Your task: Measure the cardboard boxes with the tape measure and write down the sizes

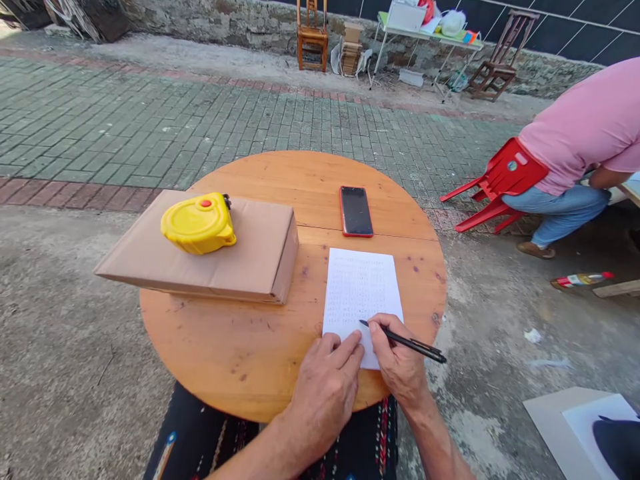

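A white sheet of paper (pixel 350 283) lies on the round wooden table (pixel 240 360), with rows of small handwriting over most of it. My right hand (pixel 400 357) grips a black pen (pixel 413 343) whose tip meets the paper below the written rows. Resting on the sheet's lower left edge, my left hand (pixel 330 377) lies with fingers extended and holds nothing. Beyond the paper sits a phone (pixel 356 211) in a red case, its screen dark. To the left, a yellow tape measure (pixel 199 223) rests on a closed cardboard box (pixel 250 263).
On the right, a person in a pink shirt (pixel 590 127) sits on a red plastic chair (pixel 510 175). A bottle (pixel 583 280) lies on the ground nearby. Against the far wall stand a wooden chair (pixel 313 40), a folding table (pixel 430 35) with items and another chair (pixel 500 60).
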`<state>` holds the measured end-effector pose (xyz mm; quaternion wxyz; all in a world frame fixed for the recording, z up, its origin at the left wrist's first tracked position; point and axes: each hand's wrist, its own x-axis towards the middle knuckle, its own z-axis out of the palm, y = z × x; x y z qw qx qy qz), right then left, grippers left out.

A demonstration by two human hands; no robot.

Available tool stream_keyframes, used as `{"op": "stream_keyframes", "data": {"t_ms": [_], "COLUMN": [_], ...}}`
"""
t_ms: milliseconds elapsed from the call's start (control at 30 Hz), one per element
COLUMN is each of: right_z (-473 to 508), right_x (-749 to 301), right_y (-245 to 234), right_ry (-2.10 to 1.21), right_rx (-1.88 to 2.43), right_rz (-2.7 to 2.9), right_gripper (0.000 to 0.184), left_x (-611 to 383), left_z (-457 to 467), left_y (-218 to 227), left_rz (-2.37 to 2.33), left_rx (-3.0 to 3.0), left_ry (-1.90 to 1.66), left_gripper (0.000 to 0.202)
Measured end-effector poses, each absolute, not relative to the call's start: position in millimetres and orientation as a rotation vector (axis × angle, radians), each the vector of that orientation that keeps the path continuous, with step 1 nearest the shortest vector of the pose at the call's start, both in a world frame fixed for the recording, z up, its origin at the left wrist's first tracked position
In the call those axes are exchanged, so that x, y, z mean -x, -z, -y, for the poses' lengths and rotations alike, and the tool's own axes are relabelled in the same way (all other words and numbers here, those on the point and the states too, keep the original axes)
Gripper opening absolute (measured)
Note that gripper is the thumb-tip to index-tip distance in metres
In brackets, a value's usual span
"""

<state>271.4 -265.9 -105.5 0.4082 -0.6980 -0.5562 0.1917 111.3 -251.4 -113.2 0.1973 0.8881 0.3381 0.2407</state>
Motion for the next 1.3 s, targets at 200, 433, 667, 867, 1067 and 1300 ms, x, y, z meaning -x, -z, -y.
{"op": "stream_keyframes", "data": {"t_ms": [200, 433, 667, 867, 1067, 1300], "right_z": [266.0, 265.6, 265.0, 264.5, 265.4, 270.3], "right_x": [-271.2, -271.0, -270.6, -271.2, -271.5, -271.8], "right_y": [104.5, 104.3, 103.7, 102.0, 102.9, 106.8], "right_ry": [-0.496, -0.447, -0.426, -0.435, -0.470, -0.470], "right_rx": [1.756, 1.741, 1.744, 1.753, 1.741, 1.781], "right_rz": [1.398, 1.431, 1.463, 1.471, 1.456, 1.313], "right_gripper": [0.020, 0.019, 0.018, 0.021, 0.022, 0.023], "left_x": [-111.6, -112.0, -111.0, -109.7, -110.6, -110.6], "left_z": [251.3, 251.5, 251.4, 250.7, 249.7, 248.7], "left_y": [114.5, 113.6, 111.5, 109.4, 109.1, 108.6], "left_rz": [-0.962, -0.961, -0.961, -0.941, -0.936, -0.946], "left_rx": [-2.494, -2.501, -2.488, -2.468, -2.468, -2.467], "left_ry": [-0.652, -0.655, -0.646, -0.636, -0.648, -0.658], "left_gripper": [0.030, 0.030, 0.031, 0.031, 0.032, 0.028]}}
